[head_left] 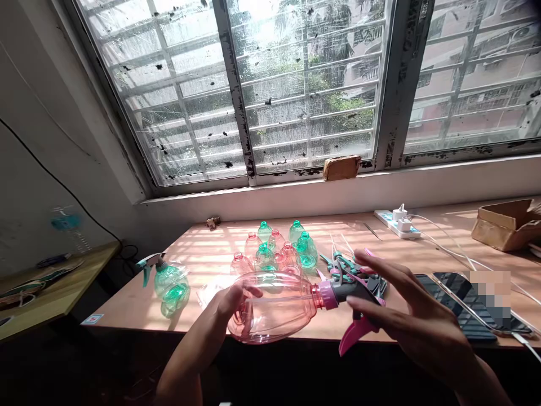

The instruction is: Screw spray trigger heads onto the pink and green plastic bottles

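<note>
Left grip holding pink bottle (sideways); right grip wide by spray head

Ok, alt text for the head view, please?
A left hand holds a pink bottle sideways, its neck fitted with a sprayer, the right hand at that sprayer. Behind, pink and green bottles stand on the table beside piled sprayers; a green spray bottle stands left, a phone lies right.

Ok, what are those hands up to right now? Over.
Left hand grips pink bottle, tipped sideways. Right hand open at its spray head. Bottles without spray heads stand behind.
</note>
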`<state>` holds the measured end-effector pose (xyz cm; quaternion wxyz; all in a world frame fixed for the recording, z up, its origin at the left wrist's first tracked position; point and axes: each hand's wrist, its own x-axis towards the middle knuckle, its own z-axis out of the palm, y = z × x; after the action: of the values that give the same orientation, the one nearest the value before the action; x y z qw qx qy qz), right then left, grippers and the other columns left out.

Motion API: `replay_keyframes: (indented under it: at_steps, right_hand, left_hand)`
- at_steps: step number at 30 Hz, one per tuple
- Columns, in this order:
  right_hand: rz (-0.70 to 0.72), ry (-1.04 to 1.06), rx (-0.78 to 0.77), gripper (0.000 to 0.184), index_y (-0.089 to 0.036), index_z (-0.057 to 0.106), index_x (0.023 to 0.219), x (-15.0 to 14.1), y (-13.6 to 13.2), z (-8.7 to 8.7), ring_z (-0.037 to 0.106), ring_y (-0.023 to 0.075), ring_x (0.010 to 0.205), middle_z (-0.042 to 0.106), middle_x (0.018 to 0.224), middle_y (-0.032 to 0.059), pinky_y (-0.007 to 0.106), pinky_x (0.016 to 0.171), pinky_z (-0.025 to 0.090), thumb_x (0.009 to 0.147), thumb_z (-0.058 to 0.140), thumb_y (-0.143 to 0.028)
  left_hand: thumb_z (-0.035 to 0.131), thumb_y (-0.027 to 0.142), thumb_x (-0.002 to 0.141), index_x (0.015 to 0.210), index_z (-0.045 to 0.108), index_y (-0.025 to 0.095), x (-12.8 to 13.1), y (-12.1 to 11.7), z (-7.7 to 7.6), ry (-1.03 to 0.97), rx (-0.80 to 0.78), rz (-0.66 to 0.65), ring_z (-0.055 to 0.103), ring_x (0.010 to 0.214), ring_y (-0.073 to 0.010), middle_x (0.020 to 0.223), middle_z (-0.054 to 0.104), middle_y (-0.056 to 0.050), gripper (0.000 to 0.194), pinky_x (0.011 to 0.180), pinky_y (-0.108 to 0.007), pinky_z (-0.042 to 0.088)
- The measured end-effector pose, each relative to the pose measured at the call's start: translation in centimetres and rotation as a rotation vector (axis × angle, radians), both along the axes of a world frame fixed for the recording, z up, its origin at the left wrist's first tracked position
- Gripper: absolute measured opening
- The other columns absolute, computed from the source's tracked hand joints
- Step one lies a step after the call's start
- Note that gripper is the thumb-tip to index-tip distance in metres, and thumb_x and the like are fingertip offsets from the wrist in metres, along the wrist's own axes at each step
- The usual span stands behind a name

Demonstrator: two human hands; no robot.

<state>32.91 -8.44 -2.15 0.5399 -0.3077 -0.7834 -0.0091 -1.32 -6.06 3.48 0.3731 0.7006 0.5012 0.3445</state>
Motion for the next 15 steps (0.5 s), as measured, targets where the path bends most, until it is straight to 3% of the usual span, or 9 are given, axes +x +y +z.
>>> replay_keyframes:
  at_steps: [2, 4, 6, 8, 10, 12, 15]
  right_hand:
    - [0.050, 0.121, -0.139, 0.070, -0.051, 0.030, 0.164, 0.1, 0.4, -0.1, 0.060, 0.0307, 0.142, 0.030, 0.177, 0.0011, 0.046, 0.107, 0.060, 0.108, 0.052, -0.016]
    - [0.105, 0.240, -0.353, 0.065, -0.043, 0.013, 0.170, 0.5, 1.0, -0.2, 0.074, 0.0294, 0.123, 0.044, 0.170, 0.0107, 0.043, 0.095, 0.066, 0.113, 0.043, -0.034]
    - [0.217, 0.237, -0.544, 0.059, -0.033, 0.028, 0.169, 1.0, 1.4, -0.3, 0.082, 0.0292, 0.096, 0.072, 0.143, 0.0158, 0.041, 0.077, 0.069, 0.113, 0.030, -0.051]
    - [0.259, 0.150, -0.625, 0.057, -0.030, 0.051, 0.158, 1.3, 1.6, -0.3, 0.081, 0.0294, 0.087, 0.082, 0.118, 0.0142, 0.039, 0.068, 0.068, 0.111, 0.034, -0.056]
    - [0.177, 0.033, -0.552, 0.042, -0.033, 0.066, 0.145, 1.3, 1.7, -0.2, 0.078, 0.0312, 0.104, 0.080, 0.123, 0.0119, 0.038, 0.075, 0.068, 0.108, 0.054, -0.047]
    - [0.051, -0.074, -0.341, 0.033, -0.038, 0.073, 0.135, 1.3, 1.8, -0.1, 0.068, 0.0322, 0.128, 0.069, 0.143, 0.0092, 0.041, 0.092, 0.065, 0.105, 0.061, -0.031]
    - [-0.062, -0.138, 0.002, 0.046, -0.044, 0.076, 0.129, 1.6, 2.0, 0.2, 0.055, 0.0329, 0.143, 0.055, 0.159, 0.0027, 0.049, 0.109, 0.056, 0.103, 0.056, -0.013]
  left_hand:
    - [0.032, 0.083, 0.095, 0.107, 0.072, 0.021, 0.3, 0.1, 0.2, -0.024, 0.086, -0.022, 0.066, 0.078, -0.0279, 0.073, 0.068, -0.003, 0.074, 0.083, -0.039, 0.053]
    - [0.035, 0.081, 0.096, 0.111, 0.070, 0.022, 0.7, 0.2, 0.2, -0.011, 0.170, -0.029, 0.067, 0.081, -0.0286, 0.074, 0.068, -0.003, 0.070, 0.086, -0.039, 0.052]
    - [0.039, 0.081, 0.095, 0.104, 0.069, 0.022, 1.0, 0.4, 0.1, 0.030, 0.210, -0.018, 0.067, 0.083, -0.0289, 0.077, 0.069, -0.004, 0.067, 0.085, -0.038, 0.050]
    - [0.042, 0.082, 0.094, 0.091, 0.068, 0.022, 1.3, 0.6, -0.2, 0.074, 0.204, -0.034, 0.067, 0.083, -0.0288, 0.079, 0.071, -0.005, 0.065, 0.082, -0.036, 0.049]
    - [0.041, 0.081, 0.095, 0.078, 0.065, 0.021, 1.4, 0.9, -0.6, 0.116, 0.183, -0.068, 0.067, 0.081, -0.0278, 0.079, 0.072, -0.005, 0.066, 0.079, -0.034, 0.047]
    - [0.036, 0.078, 0.098, 0.071, 0.064, 0.021, 1.4, 1.2, -0.9, 0.146, 0.167, -0.069, 0.067, 0.080, -0.0269, 0.078, 0.072, -0.006, 0.069, 0.076, -0.033, 0.046]
    - [0.032, 0.077, 0.100, 0.087, 0.070, 0.021, 1.2, 1.3, -0.9, 0.108, 0.095, -0.040, 0.067, 0.074, -0.0258, 0.072, 0.072, -0.004, 0.069, 0.076, -0.034, 0.047]
